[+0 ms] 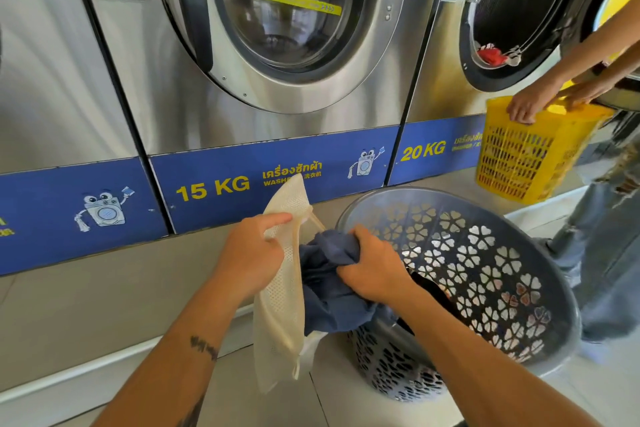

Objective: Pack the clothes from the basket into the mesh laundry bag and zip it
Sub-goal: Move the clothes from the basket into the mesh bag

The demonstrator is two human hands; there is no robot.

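Note:
My left hand (252, 255) grips the edge of a cream mesh laundry bag (278, 308), which hangs down in front of the washers with its mouth facing right. My right hand (372, 269) clutches a bunched dark blue garment (329, 298) at the bag's opening. Part of the garment lies against the bag and part trails over the rim of the grey plastic basket (540, 243). The basket stands tilted on the floor at the right, and dark clothing shows inside it under my right forearm.
Steel washing machines line the wall; the 15 KG door (277, 17) is closed. The 20 KG drum (519, 7) stands open with red cloth at its lip. Another person at the right holds a yellow basket (530, 152). Their jeans-clad legs stand beside the grey basket.

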